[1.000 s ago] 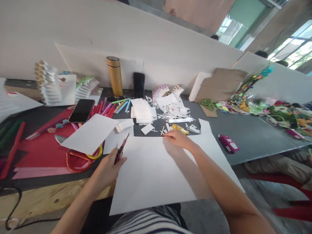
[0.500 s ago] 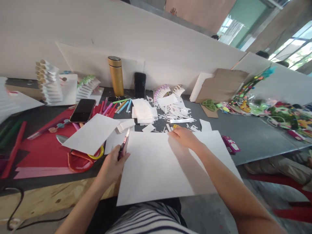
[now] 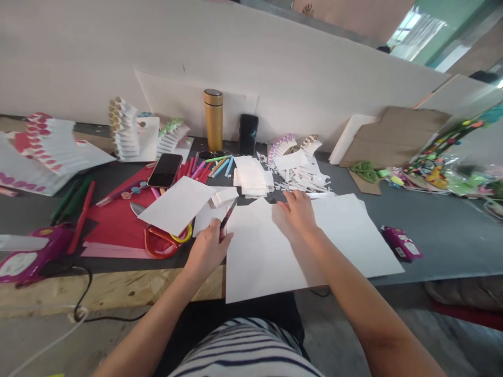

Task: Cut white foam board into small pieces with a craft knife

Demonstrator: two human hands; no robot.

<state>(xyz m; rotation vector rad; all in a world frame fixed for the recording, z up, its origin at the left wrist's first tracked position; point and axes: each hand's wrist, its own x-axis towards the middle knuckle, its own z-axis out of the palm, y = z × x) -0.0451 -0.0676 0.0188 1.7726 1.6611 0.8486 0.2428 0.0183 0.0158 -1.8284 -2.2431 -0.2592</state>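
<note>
A large white sheet point(image 3: 267, 262) lies across the table's front edge, its near corner overhanging. My right hand point(image 3: 301, 212) rests on its far part, thumb apart from the fingers, holding nothing I can see. At the sheet's left edge, my left hand point(image 3: 208, 243) is closed around a slim craft knife point(image 3: 227, 219) with its tip pointing away from me. Left of that hand lie scissors with red and yellow handles point(image 3: 161, 242), partly covered by a smaller white card point(image 3: 178, 204). Cut white strips point(image 3: 302, 178) are heaped beyond my right hand.
Behind the sheet stand a gold flask point(image 3: 213, 120) and a black phone point(image 3: 249, 135). Another phone point(image 3: 165, 170) lies near red paper point(image 3: 118, 225) and markers. A purple glue gun point(image 3: 35, 254) is at far left, a purple box point(image 3: 401, 243) at right. Cardboard point(image 3: 393, 136) leans behind.
The view has turned left, bringing the glue gun into sight. The sheet has slid farther onto the table, under my right hand. The knife stays in my left hand, its tip now angled more rightward.
</note>
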